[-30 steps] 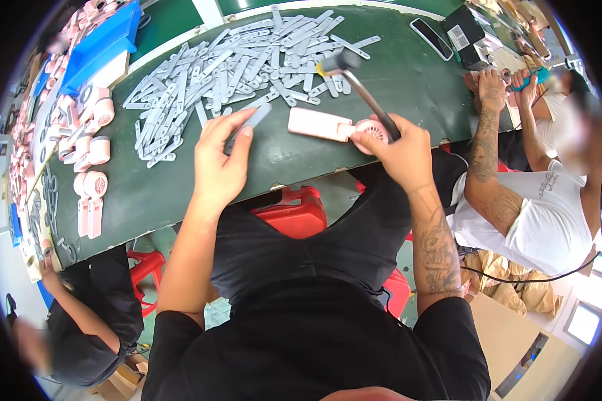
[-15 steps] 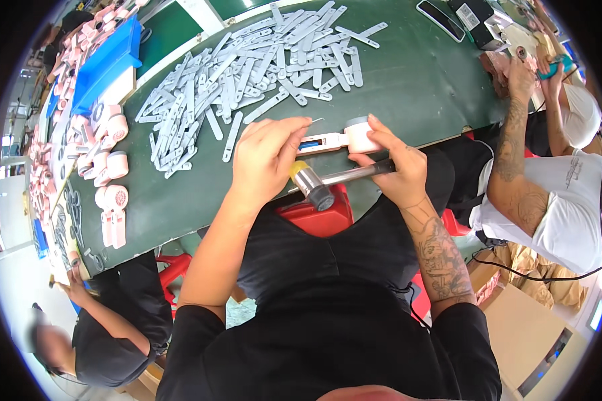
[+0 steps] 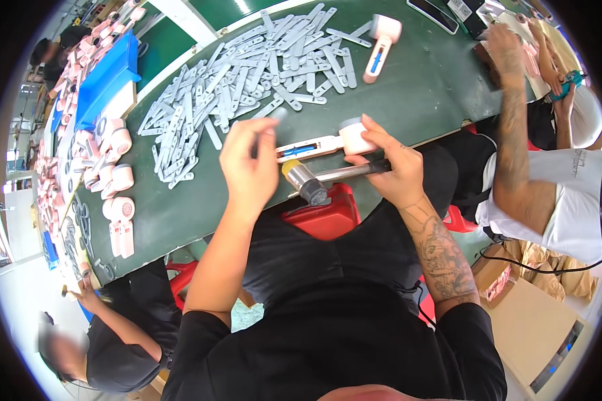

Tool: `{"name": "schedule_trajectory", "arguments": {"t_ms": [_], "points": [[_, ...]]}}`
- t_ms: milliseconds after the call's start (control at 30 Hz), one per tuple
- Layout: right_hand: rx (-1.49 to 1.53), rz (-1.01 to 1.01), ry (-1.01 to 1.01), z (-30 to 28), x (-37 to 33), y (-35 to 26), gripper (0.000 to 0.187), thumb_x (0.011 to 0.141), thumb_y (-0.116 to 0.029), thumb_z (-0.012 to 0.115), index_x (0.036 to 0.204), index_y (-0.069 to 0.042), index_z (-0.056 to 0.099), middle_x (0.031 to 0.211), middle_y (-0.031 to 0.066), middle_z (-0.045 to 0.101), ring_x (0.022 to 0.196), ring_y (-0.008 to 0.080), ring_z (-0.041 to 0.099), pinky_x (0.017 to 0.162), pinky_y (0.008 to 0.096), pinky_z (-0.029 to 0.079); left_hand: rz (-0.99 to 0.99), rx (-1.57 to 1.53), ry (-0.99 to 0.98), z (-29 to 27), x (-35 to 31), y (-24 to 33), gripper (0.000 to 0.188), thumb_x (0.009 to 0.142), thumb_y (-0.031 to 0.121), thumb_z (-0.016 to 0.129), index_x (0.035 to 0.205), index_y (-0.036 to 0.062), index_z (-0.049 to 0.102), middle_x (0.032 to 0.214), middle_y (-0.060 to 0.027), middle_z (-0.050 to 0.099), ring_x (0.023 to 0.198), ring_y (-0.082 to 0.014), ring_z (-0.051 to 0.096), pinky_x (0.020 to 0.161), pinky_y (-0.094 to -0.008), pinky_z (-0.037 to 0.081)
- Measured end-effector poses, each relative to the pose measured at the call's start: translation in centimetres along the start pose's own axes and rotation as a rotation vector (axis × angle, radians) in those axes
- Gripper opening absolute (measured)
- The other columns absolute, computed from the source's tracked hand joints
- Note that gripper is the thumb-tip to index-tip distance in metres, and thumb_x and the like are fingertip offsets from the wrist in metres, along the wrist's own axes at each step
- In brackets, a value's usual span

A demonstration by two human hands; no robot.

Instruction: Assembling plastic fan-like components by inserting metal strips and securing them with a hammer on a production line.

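Observation:
My right hand (image 3: 391,167) grips a small hammer (image 3: 314,179) by its metal handle, head pointing left over the table's near edge, while its fingers also touch the round end of a pink handheld fan body (image 3: 328,142) lying on the green table (image 3: 201,200). My left hand (image 3: 249,164) holds a thin grey plastic strip (image 3: 267,120) just above the fan body's handle. A big pile of the same grey strips (image 3: 247,73) lies beyond my hands.
Another pink fan body (image 3: 380,37) lies at the far right of the pile. Several pink fan bodies (image 3: 117,194) and a blue tray (image 3: 104,80) sit at the left. A person in white (image 3: 548,180) works on my right, another in black (image 3: 107,334) at lower left.
My right hand swung the hammer from raised over the table down to the near edge. My left hand picked a strip from the pile and brought it to the fan body.

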State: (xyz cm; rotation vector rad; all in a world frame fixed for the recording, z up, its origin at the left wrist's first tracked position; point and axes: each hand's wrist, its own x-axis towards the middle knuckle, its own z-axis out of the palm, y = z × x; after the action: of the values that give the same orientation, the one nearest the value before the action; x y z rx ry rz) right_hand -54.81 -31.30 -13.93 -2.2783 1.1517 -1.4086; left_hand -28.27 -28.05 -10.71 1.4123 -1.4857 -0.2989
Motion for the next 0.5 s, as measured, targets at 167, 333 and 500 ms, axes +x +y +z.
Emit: {"name": "schedule_trajectory", "arguments": {"t_ms": [167,333,500], "points": [[0.06,0.053,-0.009,0.2,-0.4,0.3,0.048,0.077,-0.019,0.1,0.115,-0.009,0.072,0.133,0.0118,0.079,0.101,0.0288,0.083,0.081,0.0337,0.067,-0.173,0.337,-0.127,-3.1,1.7,-1.4,0.021,0.101,0.008,0.069,0.118,0.0058,0.081,0.106,-0.0129,0.081,0.102,-0.0334,0.07,0.096,-0.0444,0.054],[0.04,0.101,-0.044,-0.2,-0.6,-0.1,0.053,0.077,-0.016,0.099,0.121,-0.008,0.071,0.137,0.0135,0.077,0.108,0.0305,0.081,0.085,0.0353,0.067,0.139,0.521,-0.02,-5.3,2.5,-3.1,0.015,0.088,0.009,0.08,0.101,0.0149,0.083,0.099,-0.0032,0.076,0.1,-0.028,0.067,0.09,-0.0437,0.051],[0.025,0.103,-0.038,0.0,-0.6,-0.2,0.053,0.078,-0.017,0.099,0.121,-0.008,0.071,0.137,0.014,0.077,0.108,0.0312,0.081,0.086,0.0355,0.067,0.313,0.421,-0.263,-1.6,5.0,-2.7,0.018,0.086,0.012,0.087,0.103,0.0162,0.085,0.097,-0.0034,0.067,0.1,-0.0283,0.064,0.089,-0.0426,0.049]]}}
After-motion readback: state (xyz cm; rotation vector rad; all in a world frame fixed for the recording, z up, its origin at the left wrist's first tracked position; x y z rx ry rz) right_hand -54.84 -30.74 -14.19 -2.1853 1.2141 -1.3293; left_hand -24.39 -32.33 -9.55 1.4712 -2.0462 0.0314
